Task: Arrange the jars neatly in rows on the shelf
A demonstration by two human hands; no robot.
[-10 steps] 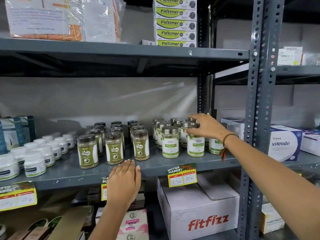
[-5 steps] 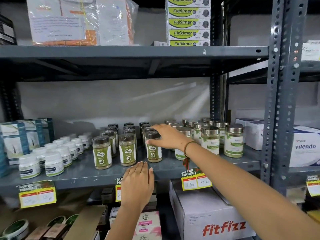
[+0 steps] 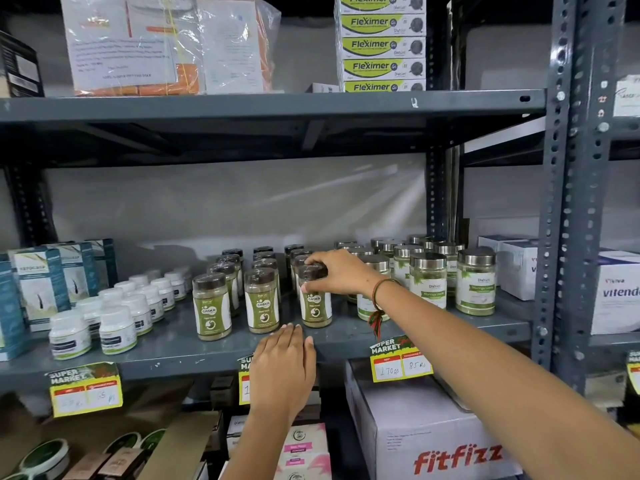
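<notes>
Green-labelled jars with dark lids stand in three rows on the grey middle shelf point(image 3: 180, 348). My right hand point(image 3: 341, 271) is closed around the lid and neck of the front jar of the right row point(image 3: 314, 308). The front jars of the left row point(image 3: 211, 308) and of the middle row point(image 3: 262, 301) stand free. To the right, a group of silver-lidded jars point(image 3: 475, 282) stands in rows. My left hand point(image 3: 282, 368) lies flat on the shelf's front edge below the dark-lidded jars, fingers together, holding nothing.
Small white bottles point(image 3: 116, 329) fill the shelf's left part, beside teal boxes point(image 3: 38, 285). White boxes point(image 3: 516, 268) sit right of the jars behind a perforated upright post point(image 3: 561, 202). A Fitfizz carton point(image 3: 429, 434) sits below. Fleximer boxes point(image 3: 381, 43) stack on the upper shelf.
My right hand left the silver-lidded jars, moved left and closed on the front dark-lidded jar of the right row. My left hand stayed on the shelf edge.
</notes>
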